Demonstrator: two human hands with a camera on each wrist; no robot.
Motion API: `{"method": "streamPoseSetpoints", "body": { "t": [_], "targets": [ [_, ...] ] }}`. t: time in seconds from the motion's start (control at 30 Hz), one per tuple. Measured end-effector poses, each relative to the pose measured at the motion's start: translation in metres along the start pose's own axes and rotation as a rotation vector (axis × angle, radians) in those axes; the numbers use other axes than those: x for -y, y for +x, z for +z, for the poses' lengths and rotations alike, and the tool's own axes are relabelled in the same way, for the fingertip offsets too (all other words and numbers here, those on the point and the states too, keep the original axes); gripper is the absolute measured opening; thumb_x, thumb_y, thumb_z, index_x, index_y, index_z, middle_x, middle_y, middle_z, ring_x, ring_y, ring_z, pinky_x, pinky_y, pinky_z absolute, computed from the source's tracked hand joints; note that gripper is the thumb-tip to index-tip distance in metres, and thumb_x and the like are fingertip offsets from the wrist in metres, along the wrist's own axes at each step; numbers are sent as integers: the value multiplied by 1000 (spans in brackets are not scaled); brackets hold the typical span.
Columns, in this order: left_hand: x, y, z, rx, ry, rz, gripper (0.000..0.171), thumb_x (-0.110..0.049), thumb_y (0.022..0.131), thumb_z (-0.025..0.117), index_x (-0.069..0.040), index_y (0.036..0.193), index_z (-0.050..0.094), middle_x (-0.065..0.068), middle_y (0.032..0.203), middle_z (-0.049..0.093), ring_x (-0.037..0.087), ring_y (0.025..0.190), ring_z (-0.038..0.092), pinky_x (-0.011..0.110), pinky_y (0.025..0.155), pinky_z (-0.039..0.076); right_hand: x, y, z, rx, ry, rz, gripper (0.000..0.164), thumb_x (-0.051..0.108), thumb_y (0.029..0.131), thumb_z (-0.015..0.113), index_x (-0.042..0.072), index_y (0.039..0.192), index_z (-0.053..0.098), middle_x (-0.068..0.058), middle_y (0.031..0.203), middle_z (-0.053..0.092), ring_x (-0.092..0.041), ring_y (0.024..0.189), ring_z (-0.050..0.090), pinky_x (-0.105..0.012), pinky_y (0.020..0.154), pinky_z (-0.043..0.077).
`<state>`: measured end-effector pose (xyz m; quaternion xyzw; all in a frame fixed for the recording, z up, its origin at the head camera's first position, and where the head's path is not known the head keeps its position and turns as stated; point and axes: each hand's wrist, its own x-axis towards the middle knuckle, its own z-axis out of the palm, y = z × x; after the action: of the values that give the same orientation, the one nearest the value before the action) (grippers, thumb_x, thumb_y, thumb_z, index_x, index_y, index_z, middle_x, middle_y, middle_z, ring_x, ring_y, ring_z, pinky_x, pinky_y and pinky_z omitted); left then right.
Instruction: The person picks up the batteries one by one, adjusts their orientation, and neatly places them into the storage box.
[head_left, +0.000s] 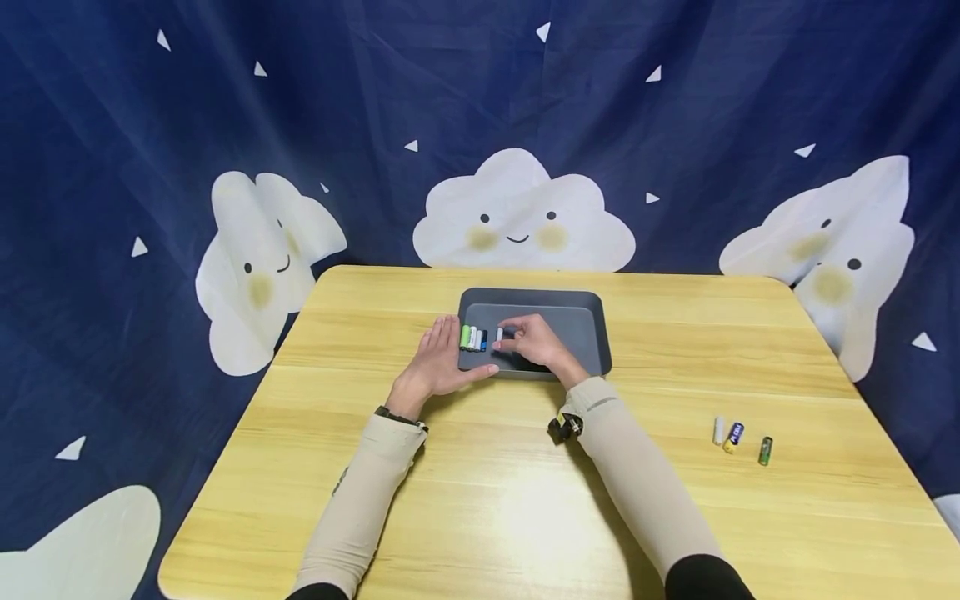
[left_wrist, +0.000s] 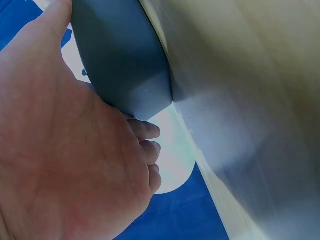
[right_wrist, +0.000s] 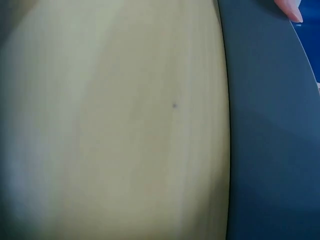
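Pinching a white battery point(head_left: 499, 334) in the gray tray point(head_left: 585, 327), the right hand point(head_left: 534, 340) is near the straight-fingered left hand point(head_left: 441, 360). Only the head view shows the battery row point(head_left: 472, 338).

My right hand point(head_left: 531, 340) pinches a white battery point(head_left: 499, 334) over the gray tray point(head_left: 587, 330). My left hand point(head_left: 441, 358) is by its side, near a row of batteries point(head_left: 472, 338).

Room far right in tray point(head_left: 582, 325), batteries point(head_left: 473, 338) left
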<state>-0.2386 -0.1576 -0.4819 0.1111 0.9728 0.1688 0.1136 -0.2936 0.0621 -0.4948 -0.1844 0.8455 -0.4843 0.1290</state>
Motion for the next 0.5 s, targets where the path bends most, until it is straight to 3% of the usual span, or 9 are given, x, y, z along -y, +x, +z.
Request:
{"method": "streamPoseSetpoints", "body": {
  "t": [0.3, 0.37, 0.5],
  "targets": [
    [3, 3, 4, 3, 2, -1, 130, -88, 85, 48, 0, 165, -5, 21, 175, -4, 36, 164, -4, 53, 133, 7, -1, 8, 7, 5, -67, 31, 50, 20, 90, 81, -3, 132, 68, 6, 49, 43, -6, 43, 30, -22, 52, 35],
    [2, 2, 3, 2, -4, 0, 129, -86, 86, 49, 0, 165, -5, 21, 175, -4, 37, 164, -4, 54, 133, 6, -1, 9, 7, 1, -88, 28, 50, 20, 89, 83, -3, 132, 69, 5, 55, 52, -5, 44, 31, -21, 52, 36],
    [-1, 1, 2, 2, -13, -4, 126, -81, 88, 53, 0, 165, -4, 21, 175, -3, 37, 164, -3, 54, 133, 7, 0, 10, 8, 0, -131, 22, 51, 19, 87, 84, -1, 131, 69, 3, 60, 55, -5, 45, 33, -21, 51, 35]
  ]
}}
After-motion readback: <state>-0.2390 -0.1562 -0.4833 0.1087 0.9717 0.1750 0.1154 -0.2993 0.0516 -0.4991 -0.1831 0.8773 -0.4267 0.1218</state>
